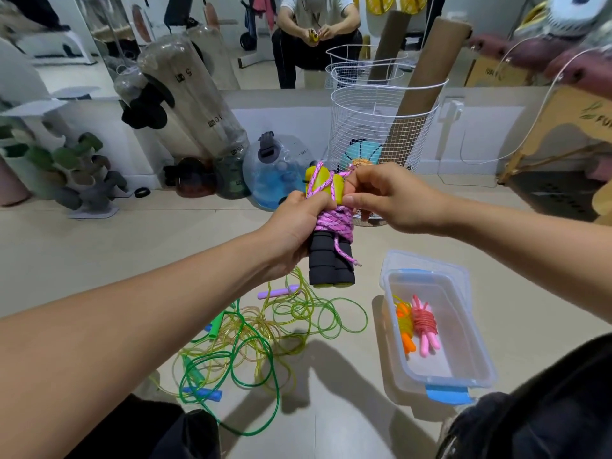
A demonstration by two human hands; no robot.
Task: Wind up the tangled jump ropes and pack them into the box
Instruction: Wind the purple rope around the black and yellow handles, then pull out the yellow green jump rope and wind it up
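In mid-air I hold a jump rope bundle (331, 256): two yellow handles with black foam grips, side by side, wrapped in pink braided cord. My left hand (294, 226) grips the handles around the wound cord. My right hand (387, 197) pinches the pink cord at the top of the handles. A short cord end hangs down over the foam. On the floor below lies a tangle of green and yellow ropes (251, 342) with green, blue and purple handles. The clear plastic box (470, 369) at the right holds two wound ropes (417, 323), one orange, one pink.
A white wire basket (381, 127) with a cardboard tube stands behind my hands. Water bottles and a blue water bag (278, 173) line the mirror wall. A dumbbell rack (66, 167) is at the left, a wooden bench (563, 120) at the right. My knees frame the bottom.
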